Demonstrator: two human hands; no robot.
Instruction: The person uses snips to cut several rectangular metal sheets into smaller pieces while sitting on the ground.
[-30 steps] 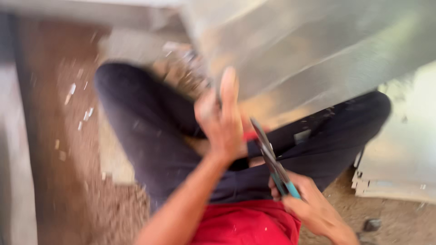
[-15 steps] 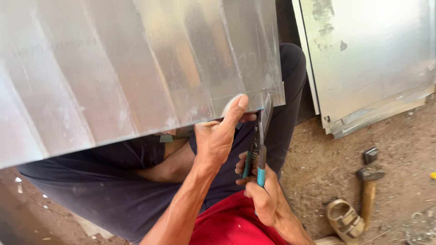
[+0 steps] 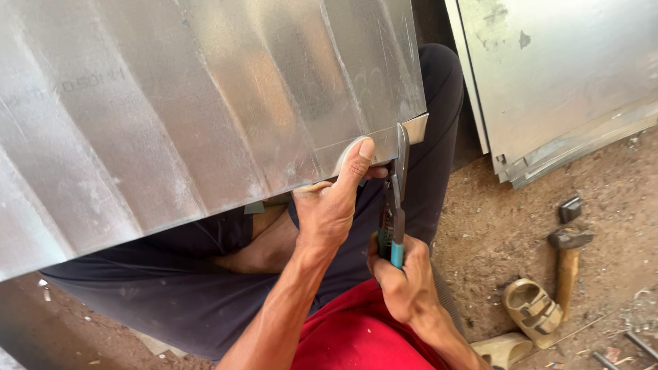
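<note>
Head view: the metal sheet (image 3: 192, 109) lies across the lap, its lower edge running left-right. Left hand (image 3: 329, 205) pinches that edge, thumb on top. Right hand (image 3: 404, 281), just beside it, wraps the snips (image 3: 396, 192), blades pointing straight up into the edge by the sheet's lower right corner.

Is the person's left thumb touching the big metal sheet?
Touching. The head view shows the left hand with its thumb pressed flat on the lower edge of the metal sheet, beside the snips held in the right hand.
</note>
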